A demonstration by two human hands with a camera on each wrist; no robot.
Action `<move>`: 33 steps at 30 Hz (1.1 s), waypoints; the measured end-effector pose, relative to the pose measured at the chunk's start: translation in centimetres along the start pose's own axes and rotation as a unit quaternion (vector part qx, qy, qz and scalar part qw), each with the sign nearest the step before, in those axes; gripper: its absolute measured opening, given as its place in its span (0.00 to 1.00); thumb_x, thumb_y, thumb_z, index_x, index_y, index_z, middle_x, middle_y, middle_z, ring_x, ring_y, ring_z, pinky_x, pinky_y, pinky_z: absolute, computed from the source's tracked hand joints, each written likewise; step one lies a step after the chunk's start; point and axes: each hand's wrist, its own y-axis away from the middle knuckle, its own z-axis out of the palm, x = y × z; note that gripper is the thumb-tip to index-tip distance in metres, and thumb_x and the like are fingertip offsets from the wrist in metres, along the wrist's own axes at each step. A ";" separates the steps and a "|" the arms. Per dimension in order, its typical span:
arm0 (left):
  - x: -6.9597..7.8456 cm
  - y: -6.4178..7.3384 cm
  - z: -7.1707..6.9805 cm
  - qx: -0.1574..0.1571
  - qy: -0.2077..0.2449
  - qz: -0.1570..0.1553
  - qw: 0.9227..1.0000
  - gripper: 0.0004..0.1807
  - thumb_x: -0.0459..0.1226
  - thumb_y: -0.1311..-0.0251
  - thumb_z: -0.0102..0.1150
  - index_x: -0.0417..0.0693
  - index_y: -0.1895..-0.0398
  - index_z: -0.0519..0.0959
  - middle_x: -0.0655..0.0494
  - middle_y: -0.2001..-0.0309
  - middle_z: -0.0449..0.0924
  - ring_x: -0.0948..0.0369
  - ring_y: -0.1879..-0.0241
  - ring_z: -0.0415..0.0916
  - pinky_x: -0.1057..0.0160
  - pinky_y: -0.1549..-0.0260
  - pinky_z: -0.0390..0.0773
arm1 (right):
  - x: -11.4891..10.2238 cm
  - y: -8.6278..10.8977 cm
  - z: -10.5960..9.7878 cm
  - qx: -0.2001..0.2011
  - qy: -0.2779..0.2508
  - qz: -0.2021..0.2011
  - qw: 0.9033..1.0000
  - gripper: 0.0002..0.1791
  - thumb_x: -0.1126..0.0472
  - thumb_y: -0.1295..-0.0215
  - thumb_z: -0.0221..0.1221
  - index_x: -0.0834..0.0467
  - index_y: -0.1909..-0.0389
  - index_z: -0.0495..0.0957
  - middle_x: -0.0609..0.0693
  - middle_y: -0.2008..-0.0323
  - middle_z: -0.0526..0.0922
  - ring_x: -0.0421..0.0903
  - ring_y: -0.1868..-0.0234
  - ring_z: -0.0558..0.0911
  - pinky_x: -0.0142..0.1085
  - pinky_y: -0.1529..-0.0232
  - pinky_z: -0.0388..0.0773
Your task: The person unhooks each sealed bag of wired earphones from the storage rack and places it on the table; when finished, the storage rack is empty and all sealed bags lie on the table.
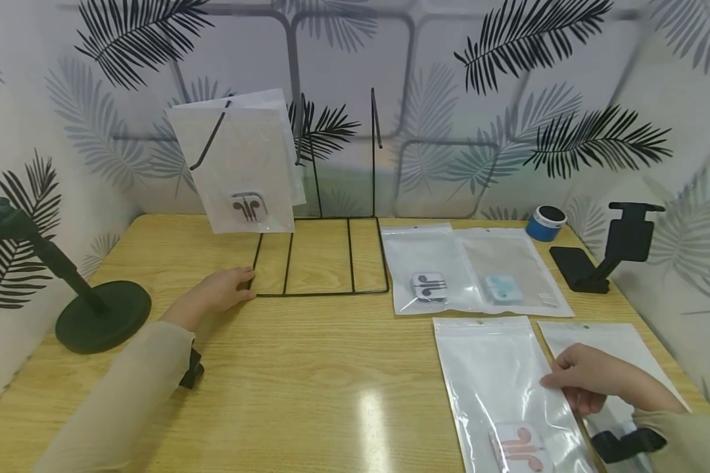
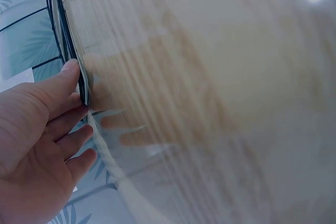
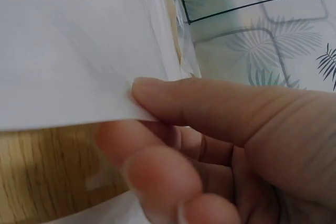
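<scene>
Pinching the right edge of a packet of pink earphones (image 1: 503, 387), the right hand (image 1: 605, 380) curls over a second packet (image 1: 606, 336) on the table (image 1: 284, 381). Farther off, the left hand (image 1: 219, 293), fingers partly bent, seems, in the hazy left wrist view, to pinch the front left corner of the black wire rack (image 1: 319, 293). Packets (image 1: 242, 157) hang from its left hook.

The near right bag (image 1: 491, 368) looks like smooth, glossy plastic. The table (image 1: 284, 394) shows smooth, shiny wood grain, and the far rack (image 1: 322, 293) looks like thin, dark metal wire. At left the lamp base (image 1: 108, 322) looks matt, as does the plastic-looking stand (image 1: 629, 240) at far right.
</scene>
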 end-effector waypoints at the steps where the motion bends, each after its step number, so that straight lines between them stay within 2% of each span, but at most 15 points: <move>1: 0.0 0.0 0.0 0.002 -0.001 0.002 1.000 0.30 0.38 0.35 0.51 0.30 0.35 0.58 0.33 0.34 0.53 0.38 0.37 0.51 0.42 0.40 0.53 | 0.0 0.0 0.0 0.001 0.007 0.004 1.000 0.21 0.48 0.44 0.63 0.58 0.87 0.72 0.46 0.91 0.74 0.36 0.91 0.71 0.25 0.89 0.69; 9: 0.3 0.2 -0.1 0.004 -0.002 0.003 1.000 0.30 0.38 0.35 0.52 0.31 0.35 0.58 0.33 0.35 0.54 0.38 0.37 0.52 0.43 0.40 0.54 | 0.0 0.1 0.0 -0.002 0.028 0.034 0.999 0.20 0.48 0.45 0.63 0.60 0.85 0.75 0.48 0.89 0.75 0.38 0.90 0.73 0.26 0.87 0.72; 13: 0.3 0.2 -0.2 0.003 -0.003 0.002 1.000 0.30 0.38 0.35 0.52 0.30 0.35 0.58 0.33 0.35 0.53 0.38 0.37 0.51 0.43 0.40 0.54 | -0.1 0.2 -0.1 0.008 0.042 0.058 0.997 0.20 0.48 0.46 0.64 0.60 0.84 0.76 0.49 0.89 0.76 0.39 0.89 0.75 0.28 0.86 0.73; 16: 0.3 0.2 -0.1 0.001 -0.002 0.002 1.000 0.30 0.38 0.35 0.52 0.30 0.35 0.58 0.33 0.35 0.53 0.38 0.37 0.51 0.42 0.40 0.53 | -0.4 0.4 -0.3 0.013 0.047 0.062 0.997 0.19 0.49 0.45 0.63 0.60 0.83 0.77 0.49 0.88 0.76 0.39 0.88 0.75 0.29 0.85 0.74; 23: 0.2 0.1 0.0 0.002 -0.003 0.001 1.000 0.30 0.38 0.35 0.51 0.30 0.35 0.58 0.33 0.34 0.53 0.38 0.37 0.51 0.43 0.39 0.53 | -1.1 0.4 -1.7 0.027 0.052 0.022 0.998 0.15 0.54 0.40 0.59 0.60 0.79 0.76 0.50 0.84 0.77 0.43 0.85 0.76 0.33 0.82 0.77; 27: 0.2 0.1 0.0 0.001 -0.001 0.001 1.000 0.30 0.39 0.35 0.51 0.30 0.35 0.58 0.33 0.34 0.53 0.38 0.37 0.51 0.43 0.40 0.53 | -2.1 0.0 -2.8 0.036 0.041 -0.012 0.998 0.12 0.55 0.38 0.58 0.62 0.69 0.77 0.50 0.81 0.78 0.46 0.82 0.78 0.37 0.80 0.79; 31: 0.2 0.1 0.0 0.001 0.001 0.000 1.000 0.30 0.39 0.35 0.51 0.30 0.35 0.58 0.33 0.34 0.53 0.38 0.37 0.51 0.42 0.40 0.53 | -3.6 -0.8 -3.7 0.051 0.027 -0.060 0.997 0.16 0.55 0.36 0.56 0.66 0.59 0.74 0.51 0.76 0.78 0.48 0.79 0.79 0.39 0.77 0.80; 33: 0.2 0.1 0.0 0.000 0.004 -0.002 1.000 0.30 0.38 0.35 0.51 0.31 0.34 0.58 0.33 0.34 0.53 0.38 0.37 0.51 0.43 0.39 0.53 | -4.6 -1.5 -4.1 0.062 0.020 -0.081 0.995 0.17 0.56 0.36 0.57 0.67 0.58 0.73 0.52 0.74 0.79 0.48 0.78 0.79 0.39 0.75 0.80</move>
